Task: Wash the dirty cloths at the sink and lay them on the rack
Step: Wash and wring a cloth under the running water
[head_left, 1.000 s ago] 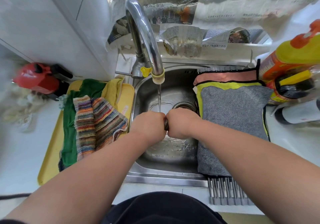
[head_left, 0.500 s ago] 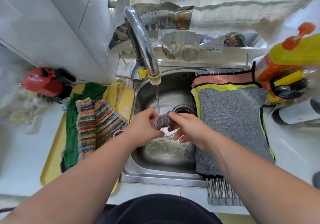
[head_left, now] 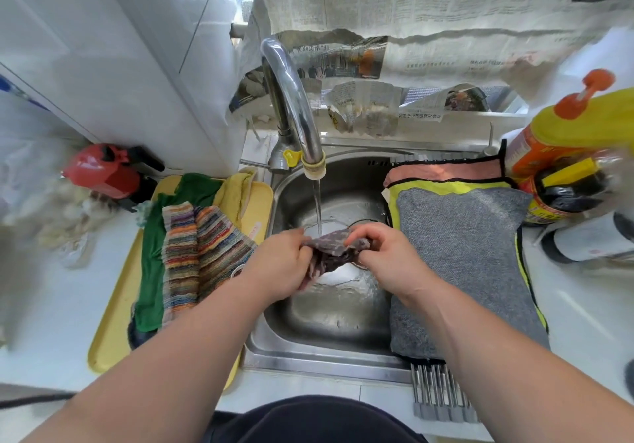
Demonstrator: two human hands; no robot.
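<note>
A wet, dark mottled cloth (head_left: 331, 248) is held over the steel sink (head_left: 329, 336), right under the stream from the running tap (head_left: 291, 106). My left hand (head_left: 279, 264) grips its left end and my right hand (head_left: 386, 257) pinches its right end, so the cloth is stretched between them. On the rack (head_left: 442, 394) across the sink's right side lie a grey cloth with yellow edging (head_left: 463, 260) and a pink cloth (head_left: 446, 170) behind it. A striped cloth (head_left: 199, 254), a green cloth (head_left: 151, 257) and a yellow cloth (head_left: 235, 192) lie on the yellow tray (head_left: 113, 308) to the left.
A red bottle (head_left: 103, 171) lies on the counter behind the tray. A yellow-orange detergent bottle (head_left: 569, 133) and dark bottles (head_left: 566, 195) crowd the right of the sink. Newspaper (head_left: 411, 6) covers the wall behind the tap.
My two fists, pressed together on the bunched cloth, have parted. The cloth is now opened out between both hands under the water.
</note>
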